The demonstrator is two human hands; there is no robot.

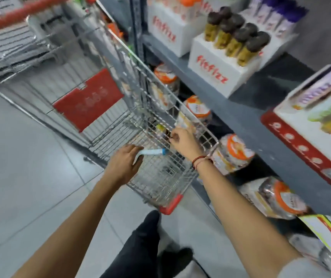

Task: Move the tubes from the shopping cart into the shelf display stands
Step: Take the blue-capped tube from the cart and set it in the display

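The left hand (pixel 123 164) reaches over the near rim of the shopping cart (pixel 120 109) and is closed around one end of a white tube with a light blue cap (pixel 150 152). The tube lies roughly level, its capped end pointing away from the palm toward the right hand (pixel 181 140).

The right hand is inside the cart basket, just beyond the blue cap, with its fingers curled together. A small yellow-and-dark object (pixel 161 129) sits just beyond those fingers, against the cart's wire wall; motion blur prevents telling whether the fingers hold it. A red thread band (pixel 199 160) circles the right wrist.

Past the right hand, on the far side of the wire wall, orange-lidded jars (pixel 197 110) stand on the lower shelf. Above and beyond both hands, the upper shelf (pixel 246 117) carries white display stands (pixel 218 71) with red lettering. The nearest stand holds a row of yellow tubes with dark caps (pixel 238 40). The stands behind it hold tubes with orange caps (pixel 190 3) and purple tops (pixel 281 15).

Well beyond the left hand, a red panel (pixel 88 99) hangs on the cart's far wall, and the red handle (pixel 20 16) shows at top left. Below both arms, dark trouser legs (pixel 138 243) stand on a grey tiled floor (pixel 20 177).
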